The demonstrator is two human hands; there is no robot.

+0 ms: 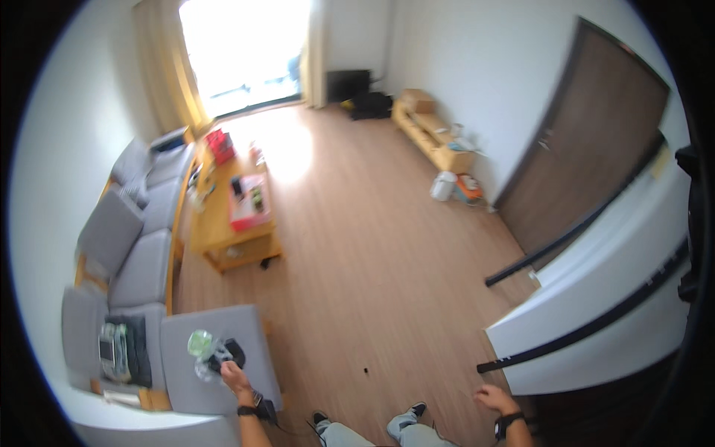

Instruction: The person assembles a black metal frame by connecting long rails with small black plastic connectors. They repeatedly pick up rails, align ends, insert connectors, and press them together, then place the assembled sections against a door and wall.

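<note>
1. At the lower left of the frame, the left hand point(237, 380) has its fingers curled together, seemingly clamped on the near edge of a clear plastic bundle point(204, 369); blur hides exactly where the fingertips meet it.
2. The right hand point(497, 400), at the lower right above the wooden floor point(387, 298), has its fingers loosely bent and apart, with nothing visible between them.
3. To hold the bundle well, I would gather the thin plastic into one firm pinch, so that no loose fold slips free and the pieces do not swing away from each other.
4. With the right hand free, bringing it across to support the underside would probably steady the load; squeezing hard could crush the plastic.
5. Watch the small black object point(366, 370) on the floor, ahead of the feet, when stepping.
6. The bundle shows against the grey cushioned seat point(249, 320); whether it rests on that seat or hangs above it, I cannot tell.
7. It looks clear, crumpled and glossy, with whitish highlights. A rounded, pale green piece point(199, 343) sits at its upper left, and a dark, blunt item point(235, 350) at its upper right, just beyond the fingers. Finer detail is too blurred to read.
</note>
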